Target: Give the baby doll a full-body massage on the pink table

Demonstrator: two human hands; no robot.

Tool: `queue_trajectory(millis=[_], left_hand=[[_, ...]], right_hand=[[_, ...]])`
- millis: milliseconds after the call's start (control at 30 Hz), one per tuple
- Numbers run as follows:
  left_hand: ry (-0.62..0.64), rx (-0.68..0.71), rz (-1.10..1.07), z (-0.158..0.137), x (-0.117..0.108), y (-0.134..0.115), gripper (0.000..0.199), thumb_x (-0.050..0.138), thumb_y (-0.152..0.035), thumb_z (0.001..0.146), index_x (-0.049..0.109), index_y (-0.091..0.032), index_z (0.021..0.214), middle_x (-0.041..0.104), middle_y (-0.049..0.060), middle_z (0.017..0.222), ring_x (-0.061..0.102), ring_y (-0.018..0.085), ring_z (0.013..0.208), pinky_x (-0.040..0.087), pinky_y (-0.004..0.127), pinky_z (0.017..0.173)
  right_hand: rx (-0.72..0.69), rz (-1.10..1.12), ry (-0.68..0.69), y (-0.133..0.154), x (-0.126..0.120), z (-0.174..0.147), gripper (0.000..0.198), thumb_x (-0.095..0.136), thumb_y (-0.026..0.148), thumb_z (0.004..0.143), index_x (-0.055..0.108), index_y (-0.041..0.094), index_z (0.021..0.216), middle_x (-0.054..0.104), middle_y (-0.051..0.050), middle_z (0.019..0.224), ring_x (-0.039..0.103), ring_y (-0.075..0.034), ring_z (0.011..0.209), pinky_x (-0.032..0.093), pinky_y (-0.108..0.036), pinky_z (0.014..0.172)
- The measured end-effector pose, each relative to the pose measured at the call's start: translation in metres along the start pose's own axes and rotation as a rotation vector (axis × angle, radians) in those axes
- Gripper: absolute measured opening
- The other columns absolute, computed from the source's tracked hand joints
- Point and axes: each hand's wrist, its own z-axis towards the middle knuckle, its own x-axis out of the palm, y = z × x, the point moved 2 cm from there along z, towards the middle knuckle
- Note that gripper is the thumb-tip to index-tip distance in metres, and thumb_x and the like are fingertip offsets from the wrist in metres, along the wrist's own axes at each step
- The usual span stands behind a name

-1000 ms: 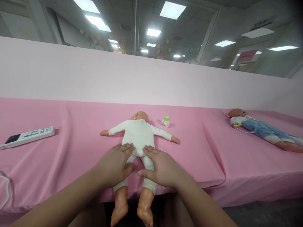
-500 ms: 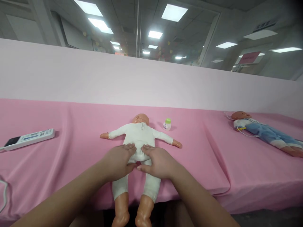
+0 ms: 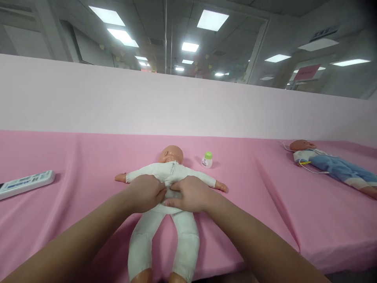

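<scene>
A baby doll [image 3: 188, 236] in white cloth lies stretched out on a pink-covered table, arms spread and legs toward me. Its face is turned out of sight. My left hand [image 3: 148, 192] rests on the left side of the torso, its fingers curled in against the cloth. Opposite it, my right hand [image 3: 191, 193] is on the torso with bent fingers and the thumb pointing inward. Both sets of fingertips meet the white cloth near the middle of the body. Just right of the doll's head stands a small clear bottle [image 3: 207, 161] with a green cap.
A white handheld device [image 3: 28, 184] lies at the left on the pink cloth [image 3: 94, 157]. On the right, another doll [image 3: 332, 163] in blue and white has thin tubing around it. Behind the table runs a pale low wall [image 3: 188, 106] with glass above.
Both hands have moved from the doll's hips up onto its torso. Their fingers, flat before, are now curled into the cloth. The view has shifted slightly.
</scene>
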Motion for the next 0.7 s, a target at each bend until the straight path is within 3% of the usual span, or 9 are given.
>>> queue_trajectory(millis=[100,167,267,333,400,567,700], left_hand=[[0.099,0.113,0.154,0.005,0.006,0.004,0.045,0.041,-0.035,0.099,0.063,-0.021,0.063,0.066,0.007,0.064,0.062,0.025,0.064,0.046,0.041,0.069],[0.044,0.134,0.160,0.007,0.011,0.008,0.045,0.040,-0.037,0.101,0.069,-0.021,0.071,0.071,0.008,0.073,0.065,0.027,0.071,0.048,0.042,0.070],[-0.107,0.214,0.161,0.009,0.021,0.016,0.037,0.047,-0.038,0.099,0.078,-0.019,0.103,0.078,0.011,0.111,0.070,0.033,0.105,0.052,0.048,0.093],[-0.202,0.283,0.163,0.009,0.028,0.021,0.043,0.049,-0.037,0.099,0.071,-0.018,0.131,0.067,0.011,0.142,0.059,0.035,0.133,0.043,0.049,0.115],[-0.210,0.326,0.153,0.009,0.035,0.024,0.052,0.048,-0.034,0.099,0.060,-0.017,0.146,0.053,0.011,0.157,0.045,0.034,0.148,0.032,0.050,0.125],[-0.042,0.265,0.041,0.011,0.042,0.025,0.054,0.049,-0.027,0.098,0.056,-0.018,0.151,0.049,0.008,0.161,0.043,0.033,0.150,0.031,0.049,0.126],[-0.072,0.265,0.053,0.011,0.043,0.025,0.057,0.053,-0.029,0.096,0.055,-0.020,0.152,0.048,0.007,0.162,0.042,0.034,0.150,0.032,0.050,0.126]], right_hand=[[0.034,0.072,-0.103,-0.013,0.005,0.005,0.040,0.054,0.051,0.100,0.077,0.025,0.080,0.070,-0.001,0.068,0.063,-0.019,0.066,0.044,-0.031,0.061],[0.035,0.056,-0.207,-0.020,0.011,0.007,0.033,0.054,0.042,0.101,0.078,0.025,0.085,0.074,-0.001,0.077,0.066,-0.020,0.074,0.049,-0.033,0.071],[0.019,-0.017,-0.336,-0.027,0.021,0.011,0.026,0.059,0.038,0.097,0.078,0.024,0.109,0.079,-0.005,0.106,0.069,-0.025,0.103,0.051,-0.039,0.094],[0.029,-0.061,-0.370,-0.029,0.026,0.013,0.039,0.060,0.039,0.095,0.072,0.021,0.128,0.073,-0.008,0.130,0.063,-0.028,0.124,0.047,-0.042,0.108],[0.043,-0.087,-0.333,-0.029,0.029,0.015,0.050,0.058,0.041,0.097,0.065,0.016,0.139,0.065,-0.012,0.144,0.057,-0.030,0.136,0.042,-0.044,0.116],[0.060,-0.055,-0.210,-0.027,0.031,0.016,0.051,0.049,0.038,0.101,0.064,0.010,0.140,0.067,-0.015,0.140,0.060,-0.031,0.134,0.045,-0.045,0.116],[0.053,-0.056,-0.257,-0.028,0.031,0.014,0.051,0.053,0.038,0.098,0.064,0.012,0.141,0.068,-0.014,0.140,0.060,-0.031,0.133,0.046,-0.045,0.115]])
